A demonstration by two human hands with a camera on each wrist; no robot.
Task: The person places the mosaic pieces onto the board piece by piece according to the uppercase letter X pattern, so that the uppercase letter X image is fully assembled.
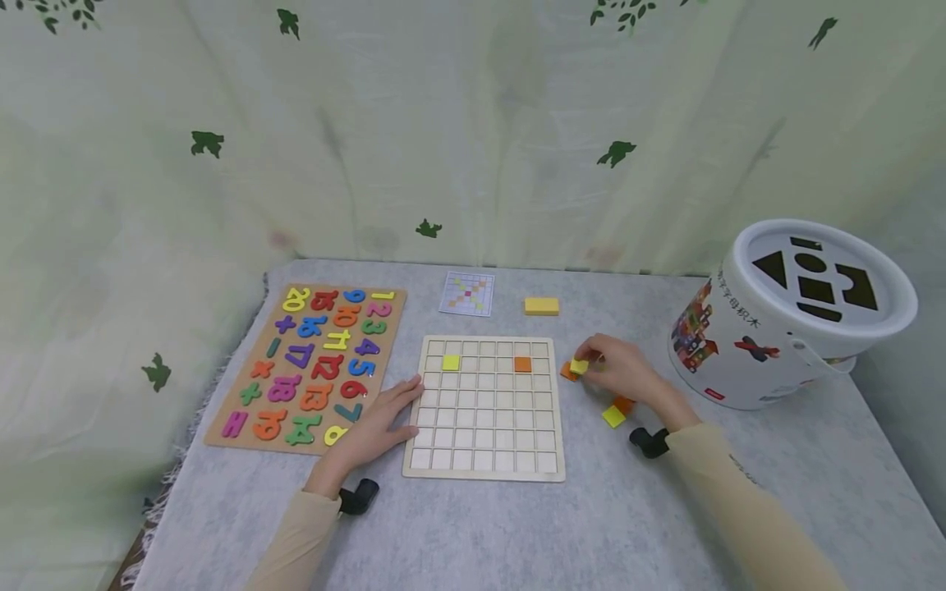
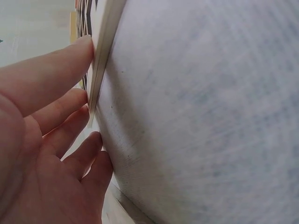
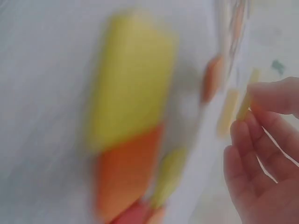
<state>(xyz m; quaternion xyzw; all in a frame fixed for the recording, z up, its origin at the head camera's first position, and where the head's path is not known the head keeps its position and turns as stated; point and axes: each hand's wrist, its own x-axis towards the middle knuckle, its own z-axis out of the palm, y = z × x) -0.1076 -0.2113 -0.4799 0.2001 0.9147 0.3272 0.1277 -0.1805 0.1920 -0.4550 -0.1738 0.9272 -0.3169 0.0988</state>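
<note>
My right hand [image 1: 617, 369] pinches a thin yellow square tile [image 1: 579, 366] between thumb and fingers, just off the right edge of the wooden grid board [image 1: 484, 474]. An orange tile [image 1: 567, 371] lies on the cloth under it. Nearer the right wrist are a yellow tile [image 1: 613, 417] and an orange tile [image 1: 625, 404]; the right wrist view shows more tiles, blurred. On the board sit one yellow square [image 1: 451, 362] and one orange square [image 1: 522, 364], both in upper rows. With fingers extended, my left hand [image 1: 373, 423] touches the board's left edge.
Left of the board lies a number puzzle [image 1: 303, 373] with colored pieces. Behind the board are a small printed pattern card [image 1: 467, 294] and a yellow block [image 1: 542, 306]. At the right stands a white bucket [image 1: 732, 353] with a shape-cutout lid. A curtain hangs behind the table.
</note>
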